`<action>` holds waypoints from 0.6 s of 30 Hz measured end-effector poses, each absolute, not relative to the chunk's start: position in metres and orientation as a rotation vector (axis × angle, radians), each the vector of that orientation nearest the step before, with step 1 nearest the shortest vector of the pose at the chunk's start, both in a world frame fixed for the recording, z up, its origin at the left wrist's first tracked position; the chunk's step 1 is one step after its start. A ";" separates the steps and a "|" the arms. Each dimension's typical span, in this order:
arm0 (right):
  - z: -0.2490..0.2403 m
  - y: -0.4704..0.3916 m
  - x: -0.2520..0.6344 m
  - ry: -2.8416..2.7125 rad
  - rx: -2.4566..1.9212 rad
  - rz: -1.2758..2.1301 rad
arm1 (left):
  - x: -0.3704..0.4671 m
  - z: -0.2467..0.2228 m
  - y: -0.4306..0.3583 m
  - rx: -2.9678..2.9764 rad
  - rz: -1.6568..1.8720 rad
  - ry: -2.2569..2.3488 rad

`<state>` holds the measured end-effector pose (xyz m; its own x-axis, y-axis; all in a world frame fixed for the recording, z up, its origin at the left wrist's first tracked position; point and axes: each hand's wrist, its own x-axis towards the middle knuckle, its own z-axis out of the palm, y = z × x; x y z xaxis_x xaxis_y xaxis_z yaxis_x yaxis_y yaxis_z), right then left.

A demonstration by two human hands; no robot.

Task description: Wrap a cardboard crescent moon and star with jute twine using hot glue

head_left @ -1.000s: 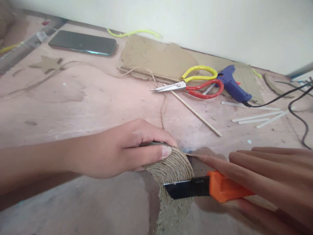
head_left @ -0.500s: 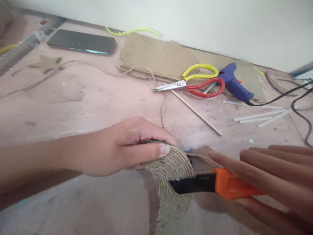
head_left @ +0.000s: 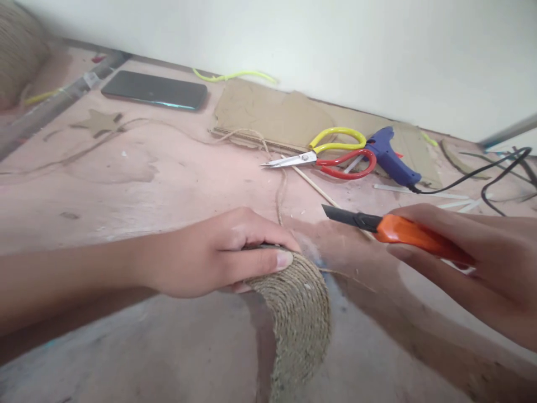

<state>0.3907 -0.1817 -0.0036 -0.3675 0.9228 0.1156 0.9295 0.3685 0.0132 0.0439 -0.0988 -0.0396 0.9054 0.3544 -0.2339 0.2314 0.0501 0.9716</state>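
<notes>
A curved piece covered in rows of twine (head_left: pixel 300 313) lies at the lower middle. My left hand (head_left: pixel 235 254) is closed on its upper end, thumb on top and fingers behind. At the right, my right hand (head_left: pixel 474 257) grips an orange box cutter (head_left: pixel 419 235), its dark blade pointing left above the table, apart from the twine piece. One loose twine end (head_left: pixel 346 275) sticks out from the right side of the piece. Another twine strand (head_left: pixel 280 196) runs from behind my left hand up past the scissors.
Scissors with yellow and red handles (head_left: pixel 319 154) touch a blue glue gun (head_left: pixel 392 157) by cardboard sheets (head_left: pixel 268 112). A phone (head_left: pixel 155 89), a cardboard star (head_left: pixel 98 123) and a twine roll (head_left: pixel 20 56) lie left. White sticks (head_left: pixel 419 192) and a black cable are at right.
My right hand has lifted the box cutter up and away from the twine piece, and its fingers now wrap the handle. My left hand keeps its hold. The view has shifted slightly.
</notes>
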 end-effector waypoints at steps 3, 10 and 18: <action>-0.016 -0.172 0.382 -2.577 -1.762 -0.121 | 0.044 -0.040 -0.100 1.554 0.102 0.490; -0.024 -0.182 0.344 -2.605 -1.178 0.049 | 0.047 -0.043 -0.102 1.581 0.165 0.462; -0.023 -0.184 0.292 -2.759 -1.114 0.197 | 0.049 -0.045 -0.105 1.643 0.156 0.423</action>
